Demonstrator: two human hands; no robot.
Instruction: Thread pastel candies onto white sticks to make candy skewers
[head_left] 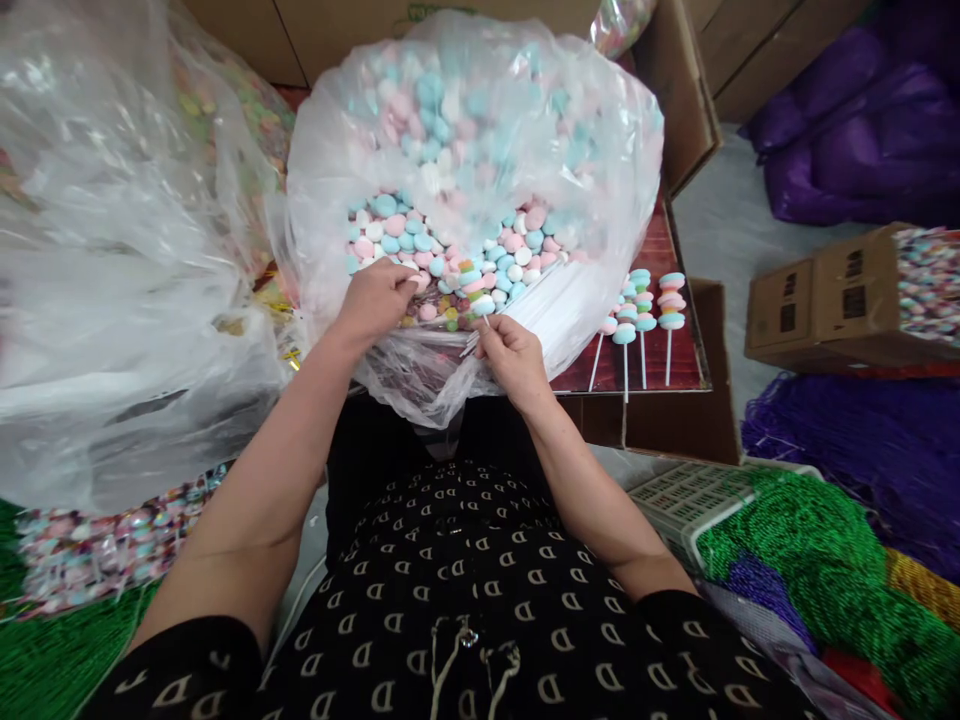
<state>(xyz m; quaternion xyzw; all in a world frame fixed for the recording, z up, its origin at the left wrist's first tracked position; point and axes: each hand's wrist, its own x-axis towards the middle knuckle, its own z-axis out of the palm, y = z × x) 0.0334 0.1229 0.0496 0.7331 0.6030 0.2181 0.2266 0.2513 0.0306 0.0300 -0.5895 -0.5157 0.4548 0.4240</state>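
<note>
A large clear plastic bag [480,110] lies open, full of pink, blue and white candies [397,228]. My left hand [381,298] is over its near edge, thumb and fingers pinched around a pink candy [417,283]. My right hand [510,352] is closed around the white stick of a candy skewer [474,286], which stands tilted with stacked pastel pieces and a green-orange one on top. Small yellow and red sugary pieces [442,312] lie between the hands. A bundle of white sticks [540,310] rests beside my right hand.
Several finished-looking candy skewers [670,300] lie on the red tabletop [585,375] at the right. Another plastic bag [112,250] covers the left side. Cardboard boxes [840,290], a crate [667,505] and green strands [802,540] stand on the right.
</note>
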